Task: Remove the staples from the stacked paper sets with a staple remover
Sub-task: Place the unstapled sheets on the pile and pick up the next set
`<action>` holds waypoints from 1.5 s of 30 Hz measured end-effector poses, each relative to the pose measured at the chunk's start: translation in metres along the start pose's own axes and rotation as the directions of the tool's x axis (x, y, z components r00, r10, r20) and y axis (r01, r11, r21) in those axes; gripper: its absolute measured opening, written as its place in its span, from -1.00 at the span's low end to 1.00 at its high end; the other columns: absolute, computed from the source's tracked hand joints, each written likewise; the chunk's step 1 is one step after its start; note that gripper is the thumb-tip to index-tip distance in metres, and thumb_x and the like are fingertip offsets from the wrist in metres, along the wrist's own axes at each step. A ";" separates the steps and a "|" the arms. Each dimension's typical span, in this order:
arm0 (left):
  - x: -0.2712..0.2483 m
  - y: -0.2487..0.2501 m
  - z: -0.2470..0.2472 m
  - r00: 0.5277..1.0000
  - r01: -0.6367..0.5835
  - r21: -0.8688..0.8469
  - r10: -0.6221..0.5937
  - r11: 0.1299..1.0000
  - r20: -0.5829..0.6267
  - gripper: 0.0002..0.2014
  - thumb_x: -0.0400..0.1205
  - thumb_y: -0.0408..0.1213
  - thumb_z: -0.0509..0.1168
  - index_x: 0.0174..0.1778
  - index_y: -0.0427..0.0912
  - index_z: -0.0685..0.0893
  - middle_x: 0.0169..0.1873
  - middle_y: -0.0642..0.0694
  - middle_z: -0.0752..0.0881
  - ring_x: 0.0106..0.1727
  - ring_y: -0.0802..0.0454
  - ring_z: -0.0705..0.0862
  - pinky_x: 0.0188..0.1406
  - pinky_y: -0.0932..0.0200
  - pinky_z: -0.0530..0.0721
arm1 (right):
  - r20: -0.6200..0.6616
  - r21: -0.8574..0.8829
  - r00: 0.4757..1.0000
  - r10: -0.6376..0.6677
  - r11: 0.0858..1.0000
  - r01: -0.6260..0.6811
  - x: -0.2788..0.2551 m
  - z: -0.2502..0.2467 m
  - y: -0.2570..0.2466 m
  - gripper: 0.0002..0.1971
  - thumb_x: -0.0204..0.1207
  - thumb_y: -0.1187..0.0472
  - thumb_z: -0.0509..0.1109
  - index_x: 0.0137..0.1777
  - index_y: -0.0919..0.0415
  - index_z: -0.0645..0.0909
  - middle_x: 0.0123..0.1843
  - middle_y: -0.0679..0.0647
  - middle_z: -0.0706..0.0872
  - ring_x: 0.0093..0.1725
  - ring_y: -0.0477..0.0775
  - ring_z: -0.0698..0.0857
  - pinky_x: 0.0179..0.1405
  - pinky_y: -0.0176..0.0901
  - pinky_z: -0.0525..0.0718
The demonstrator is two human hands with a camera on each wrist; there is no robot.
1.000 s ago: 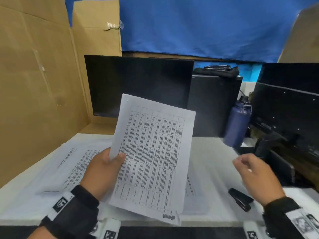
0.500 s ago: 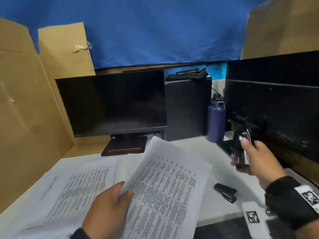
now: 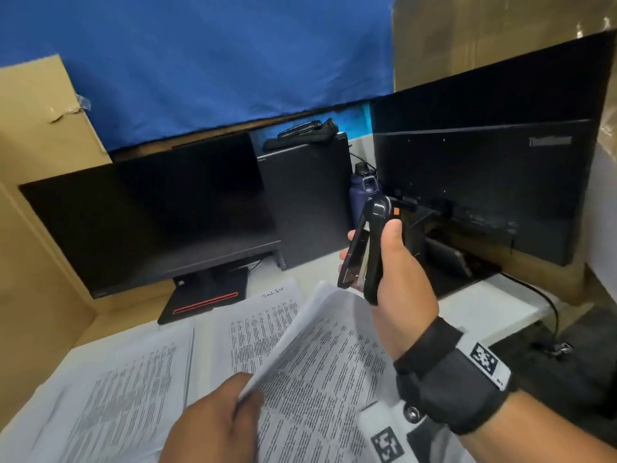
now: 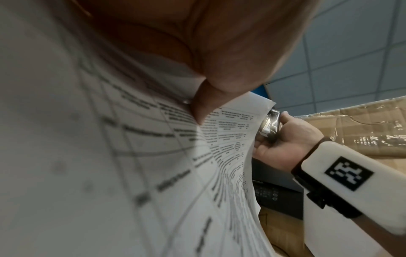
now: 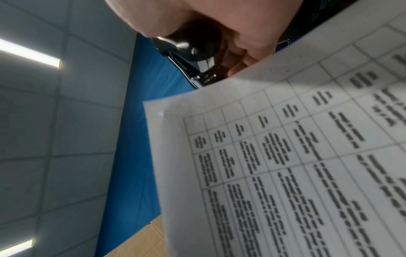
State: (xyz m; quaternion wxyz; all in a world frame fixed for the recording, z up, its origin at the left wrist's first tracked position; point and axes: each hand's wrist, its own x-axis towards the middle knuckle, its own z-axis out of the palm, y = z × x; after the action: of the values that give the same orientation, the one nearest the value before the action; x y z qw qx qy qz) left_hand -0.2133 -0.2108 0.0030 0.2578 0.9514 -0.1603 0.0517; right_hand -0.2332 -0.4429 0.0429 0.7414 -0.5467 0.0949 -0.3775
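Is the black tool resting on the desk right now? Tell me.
No, the right hand holds the black tool raised above the papers.

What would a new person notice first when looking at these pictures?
Probably the right hand, raised at the centre, gripping a black stapler-like tool upright above the desk. Below it, the left hand pinches a printed paper set by its edge, lifted over more sheets lying flat. Behind stands a dark monitor.
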 end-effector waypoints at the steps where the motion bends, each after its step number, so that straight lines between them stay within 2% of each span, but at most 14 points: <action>1: 0.000 0.000 0.000 1.000 -0.002 -0.008 0.002 1.000 -0.012 -0.91 0.71 0.03 0.32 -0.10 0.23 0.67 -0.29 0.02 0.77 -0.15 0.19 0.72 -0.07 0.22 0.69 | -0.005 -0.011 1.000 -0.028 1.000 0.028 -0.001 0.000 0.000 -0.31 0.56 -0.49 0.05 -0.02 0.06 0.78 -0.11 0.10 0.87 -0.06 0.12 0.84 0.17 0.16 0.75; 3: -0.001 -0.002 0.001 0.999 -0.006 -0.031 0.005 1.000 -0.032 -0.90 0.70 0.01 0.33 -0.14 0.23 0.66 -0.34 0.09 0.75 -0.24 0.19 0.71 -0.18 0.21 0.67 | -0.004 -0.033 0.996 -0.093 0.995 0.093 -0.004 0.000 0.001 -0.33 0.50 -0.53 0.08 0.04 0.04 0.69 -0.11 0.08 0.87 -0.08 0.07 0.85 0.00 -0.03 0.73; 7: -0.003 -0.002 0.002 0.999 -0.024 -0.067 0.023 0.997 -0.022 -0.91 0.70 0.01 0.32 -0.13 0.27 0.62 -0.31 0.40 0.69 -0.31 0.19 0.68 -0.30 0.22 0.56 | -0.028 -0.070 0.980 -0.199 0.978 0.196 -0.006 0.002 0.003 -0.29 0.38 -0.57 0.10 0.09 0.07 0.56 -0.13 0.07 0.87 -0.14 0.08 0.86 -0.03 -0.06 0.75; 10: -0.003 -0.001 0.003 0.998 -0.058 -0.102 0.057 0.993 -0.012 -0.93 0.71 0.00 0.32 -0.09 0.27 0.59 -0.33 0.33 0.71 -0.34 0.16 0.68 -0.33 0.18 0.56 | -0.037 -0.038 0.965 -0.259 0.965 0.258 -0.007 0.003 0.005 -0.22 0.46 -0.56 0.09 0.18 0.19 0.52 -0.15 0.11 0.85 -0.21 0.05 0.86 -0.16 -0.20 0.74; 13: -0.004 -0.002 0.004 0.995 -0.095 -0.142 0.094 0.985 -0.009 -0.86 0.72 -0.02 0.31 -0.17 0.20 0.59 -0.43 0.21 0.70 -0.42 0.15 0.64 -0.38 0.13 0.53 | 0.006 -0.016 0.951 -0.309 0.951 0.309 -0.013 0.002 0.004 -0.06 0.33 -0.51 -0.03 0.21 0.38 0.55 -0.12 0.21 0.84 -0.20 -0.02 0.86 -0.22 -0.38 0.72; 19: -0.009 -0.004 0.015 0.991 -0.126 -0.188 0.132 0.974 0.022 -0.72 0.75 -0.08 0.29 -0.28 -0.02 0.58 -0.56 0.13 0.58 -0.50 0.17 0.56 -0.43 0.15 0.51 | 0.015 -0.112 0.938 -0.346 0.932 0.345 -0.017 -0.001 0.007 0.23 0.15 -0.75 -0.21 0.06 0.46 0.62 -0.19 0.17 0.83 -0.16 0.07 0.84 -0.06 -0.28 0.73; 23: -0.013 -0.004 0.024 0.990 -0.122 -0.222 0.136 0.967 0.046 -0.72 0.76 -0.06 0.28 -0.27 -0.02 0.59 -0.58 0.18 0.56 -0.53 0.21 0.52 -0.43 0.15 0.50 | -0.076 -0.152 0.939 -0.336 0.934 0.322 -0.014 -0.002 0.006 0.03 0.32 -0.71 -0.04 -0.04 0.37 0.61 -0.31 0.18 0.76 -0.33 0.00 0.78 -0.25 -0.41 0.66; 26: -0.016 -0.004 0.032 0.988 -0.127 -0.248 0.145 0.960 0.053 -0.75 0.76 -0.08 0.28 -0.25 0.01 0.59 -0.56 0.24 0.58 -0.52 0.22 0.53 -0.45 0.19 0.45 | -0.094 -0.235 0.927 -0.364 0.913 0.335 -0.012 -0.004 0.003 -0.53 0.53 -0.38 0.22 -0.23 0.04 0.50 -0.47 -0.15 0.64 -0.44 -0.22 0.66 -0.29 -0.38 0.59; 28: -0.020 -0.001 0.038 0.988 -0.132 -0.264 0.150 0.955 0.048 -0.77 0.77 -0.10 0.29 -0.23 0.06 0.60 -0.53 0.28 0.62 -0.50 0.21 0.56 -0.47 0.27 0.42 | -0.041 -0.266 0.905 -0.423 0.878 0.398 -0.011 -0.006 0.000 -0.67 0.65 -0.15 0.28 -0.26 0.02 0.45 -0.53 -0.25 0.60 -0.46 -0.27 0.63 -0.33 -0.47 0.54; 33: -0.029 0.007 0.050 0.983 -0.175 -0.261 0.183 0.949 0.003 -0.77 0.76 -0.02 0.23 -0.24 0.18 0.54 -0.38 0.27 0.67 -0.32 0.17 0.66 -0.42 0.30 0.52 | 0.023 -0.312 0.857 -0.516 0.810 0.496 -0.007 -0.012 -0.007 -0.64 0.58 -0.24 0.28 -0.28 -0.01 0.45 -0.44 -0.13 0.55 -0.41 -0.16 0.61 -0.31 -0.36 0.55; 37: -0.022 0.005 0.051 0.983 -0.179 -0.258 0.183 0.949 -0.009 -0.76 0.76 0.00 0.24 -0.25 0.12 0.54 -0.41 0.23 0.65 -0.38 0.18 0.61 -0.44 0.28 0.49 | 0.073 -0.191 0.914 -0.400 0.894 0.406 0.001 -0.012 -0.013 -0.47 0.55 -0.30 0.26 -0.04 0.26 0.57 -0.38 0.05 0.75 -0.37 -0.06 0.77 -0.28 -0.30 0.70; 39: -0.012 0.000 0.047 0.990 -0.138 -0.273 0.142 0.952 -0.006 -0.77 0.76 -0.03 0.26 -0.22 0.06 0.60 -0.45 0.14 0.65 -0.43 0.17 0.59 -0.43 0.29 0.50 | 0.038 -0.142 0.927 -0.372 0.917 0.374 0.009 -0.015 -0.016 -0.46 0.50 -0.32 0.27 0.06 0.22 0.57 -0.28 0.09 0.79 -0.28 0.04 0.81 -0.23 -0.16 0.77; 42: 0.014 -0.025 0.035 0.996 0.084 -0.360 -0.075 0.929 0.041 -0.78 0.76 -0.02 0.28 -0.12 0.00 0.72 -0.27 -0.16 0.82 -0.22 -0.10 0.81 -0.09 -0.16 0.83 | -0.024 -0.141 0.948 -0.317 0.940 0.311 0.032 -0.036 -0.012 -0.55 0.54 -0.23 0.34 0.00 0.21 0.58 -0.30 0.12 0.75 -0.28 0.16 0.75 -0.24 0.07 0.74; 45: 0.040 -0.046 0.018 0.954 0.297 -0.520 -0.271 0.801 0.127 -0.79 0.75 -0.10 0.30 -0.03 -0.09 0.80 -0.17 -0.19 0.91 -0.07 -0.27 0.89 0.13 -0.34 0.82 | -0.021 -0.276 0.995 -0.100 0.957 0.090 0.064 -0.069 0.007 -0.66 0.60 0.08 0.44 0.11 0.39 0.58 -0.26 0.26 0.72 -0.39 0.08 0.70 -0.34 -0.05 0.63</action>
State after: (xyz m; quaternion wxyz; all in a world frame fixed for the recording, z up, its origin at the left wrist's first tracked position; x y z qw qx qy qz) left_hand -0.1599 -0.1938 -0.0273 0.5127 0.8562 -0.0300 -0.0561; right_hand -0.2239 -0.5350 0.0279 0.6378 -0.6415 0.1326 -0.4051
